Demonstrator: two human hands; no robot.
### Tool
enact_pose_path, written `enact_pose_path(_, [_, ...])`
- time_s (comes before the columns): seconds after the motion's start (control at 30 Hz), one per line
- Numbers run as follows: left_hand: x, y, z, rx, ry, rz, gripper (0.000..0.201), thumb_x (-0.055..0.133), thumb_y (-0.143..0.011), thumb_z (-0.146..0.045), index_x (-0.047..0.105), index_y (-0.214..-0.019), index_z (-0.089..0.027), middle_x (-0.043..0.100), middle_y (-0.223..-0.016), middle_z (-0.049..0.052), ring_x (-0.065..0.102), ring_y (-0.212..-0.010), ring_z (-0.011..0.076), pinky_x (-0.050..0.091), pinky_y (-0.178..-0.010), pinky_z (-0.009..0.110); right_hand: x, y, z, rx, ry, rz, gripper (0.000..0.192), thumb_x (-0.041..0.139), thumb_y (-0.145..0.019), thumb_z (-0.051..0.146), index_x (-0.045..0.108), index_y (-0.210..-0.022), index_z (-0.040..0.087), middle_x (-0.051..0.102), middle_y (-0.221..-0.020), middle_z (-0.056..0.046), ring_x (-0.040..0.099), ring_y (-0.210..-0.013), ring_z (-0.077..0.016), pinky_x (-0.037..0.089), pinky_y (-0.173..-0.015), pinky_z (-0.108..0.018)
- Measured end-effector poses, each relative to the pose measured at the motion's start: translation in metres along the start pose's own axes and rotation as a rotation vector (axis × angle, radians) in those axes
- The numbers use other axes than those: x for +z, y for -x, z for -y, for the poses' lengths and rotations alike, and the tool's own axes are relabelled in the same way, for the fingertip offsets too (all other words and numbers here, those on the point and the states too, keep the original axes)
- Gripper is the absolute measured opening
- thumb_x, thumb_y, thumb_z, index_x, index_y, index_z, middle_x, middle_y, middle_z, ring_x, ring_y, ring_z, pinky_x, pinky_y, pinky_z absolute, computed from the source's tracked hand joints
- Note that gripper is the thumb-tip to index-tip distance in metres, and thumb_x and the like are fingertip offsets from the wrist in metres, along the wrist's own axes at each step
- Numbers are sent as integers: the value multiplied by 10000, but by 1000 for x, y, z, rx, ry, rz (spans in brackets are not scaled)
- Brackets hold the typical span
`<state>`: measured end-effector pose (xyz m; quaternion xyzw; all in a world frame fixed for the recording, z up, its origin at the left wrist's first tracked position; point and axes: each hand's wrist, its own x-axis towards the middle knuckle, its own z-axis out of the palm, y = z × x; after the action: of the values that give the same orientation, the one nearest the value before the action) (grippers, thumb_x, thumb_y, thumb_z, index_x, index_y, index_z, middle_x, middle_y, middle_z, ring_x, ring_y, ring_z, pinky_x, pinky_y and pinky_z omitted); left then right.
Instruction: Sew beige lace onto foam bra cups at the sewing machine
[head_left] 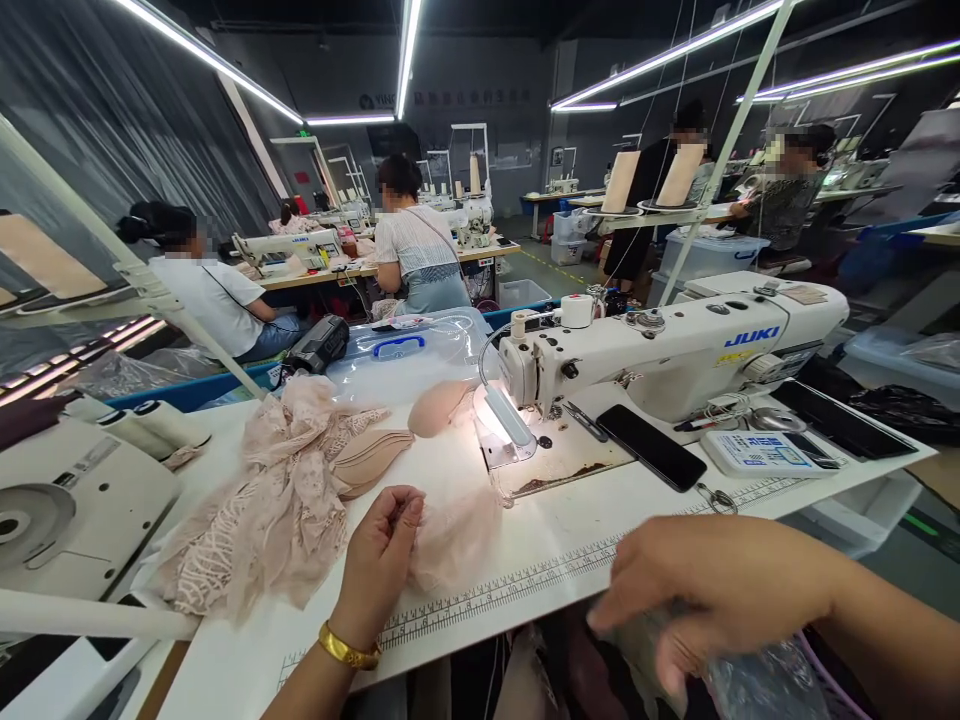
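Observation:
My left hand (386,535), with a gold bracelet at the wrist, is closed in a pinch on a sheer pale pink piece of fabric (457,540), which spreads over the white tabletop. Past the table's front edge hangs my right hand (697,575), slightly blurred, with thumb and fingers apart and nothing seen in it. Below it is a clear plastic bag (772,685). A pile of pink lace fabric (277,500) lies left of my left hand, with stacked beige bra cups (371,460) against it. Another cup (435,408) rests near the needle area of the sewing machine (637,350).
A phone (651,447), thread snips (585,422) and a white box-shaped device (765,453) lie by the machine. A printed ruler (525,580) runs along the table front. Behind stands a clear lidded bin (420,350). Several people sit or stand at machines beyond.

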<state>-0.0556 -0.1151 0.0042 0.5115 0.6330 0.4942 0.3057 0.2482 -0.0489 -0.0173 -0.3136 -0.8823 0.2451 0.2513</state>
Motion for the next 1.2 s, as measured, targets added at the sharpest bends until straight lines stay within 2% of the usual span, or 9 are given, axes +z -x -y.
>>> enact_pose_path(0.3, [1, 11, -17, 151, -170, 64, 351, 620, -893, -569, 706, -922, -231, 638, -739, 4, 537, -607, 170, 435, -576, 266, 18, -86, 25, -3, -131, 11, 269, 740, -901, 244, 667, -1158, 207, 693, -1159, -83, 639, -1026, -230, 498, -923, -372])
enact_pose_path(0.4, [-15, 13, -21, 108, -166, 68, 379, 645, -867, -601, 712, -897, -229, 592, -680, -11, 504, -579, 160, 415, -550, 253, 17, -78, 40, 0, -407, 68, 37, 643, -949, 216, 649, -927, 186, 692, -867, -23, 641, -835, -173, 492, -792, -298])
enact_pose_path(0.53, [-36, -2, -26, -36, -173, 225, 450, 589, -898, -652, 729, -852, -227, 494, -555, -34, 424, -490, 141, 324, -462, 234, 9, -38, 59, 118, -935, 382, 293, 610, -969, 475, 554, -928, 190, 590, -642, 53, 576, -505, -107, 454, -589, -228])
enact_pose_path(0.67, [-12, -42, -25, 374, -508, 401, 280, 572, -963, -418, 758, -1092, -254, 767, -965, 56, 690, -816, 220, 550, -739, 312, 10, -14, 66, 150, -729, 311, 217, 619, -947, 393, 585, -899, 184, 567, -675, 40, 584, -592, -119, 424, -592, -216])
enact_pose_path(0.77, [34, -66, -19, 815, -715, 550, 423, 508, -947, -119, 670, -1317, -246, 664, -1393, 120, 628, -1255, 261, 528, -1025, 439, 14, -12, 66, 83, -511, 216, 118, 618, -923, 285, 635, -874, 179, 584, -727, 25, 536, -672, -123, 402, -638, -227])
enact_pose_path(0.87, [61, -73, -8, 896, -785, 662, 438, 574, -919, -106, 670, -1320, -252, 626, -1460, 103, 556, -1377, 286, 530, -1038, 450, 11, -12, 64, 102, -536, 207, 143, 604, -930, 300, 635, -869, 175, 586, -723, 23, 519, -658, -122, 398, -627, -231])
enact_pose_path(0.97, [46, -61, 2, 856, -853, 694, 467, 544, -948, -141, 615, -1399, -237, 626, -1463, 97, 565, -1377, 290, 535, -1035, 442, 1, -9, 59, 146, -572, 194, 158, 603, -934, 312, 621, -857, 175, 582, -713, 22, 529, -666, -129, 403, -637, -236])
enact_pose_path(1.07, [0, -35, 1, 670, -1019, 658, 432, 445, -993, -188, 641, -1375, -239, 604, -1488, 98, 571, -1372, 291, 532, -1040, 441, -10, -9, 54, 165, -570, 179, 155, 602, -937, 305, 622, -853, 176, 599, -745, 9, 540, -710, -140, 411, -671, -247])
enact_pose_path(1.2, [-53, 4, -31, 168, -1435, 588, 527, 357, -1033, -388, 768, -793, -164, 764, -801, 169, 750, -802, 384, 578, -772, 551, -16, -22, 55, 100, -550, 139, 142, 595, -941, 279, 620, -847, 176, 635, -845, -18, 558, -777, -149, 432, -707, -252])
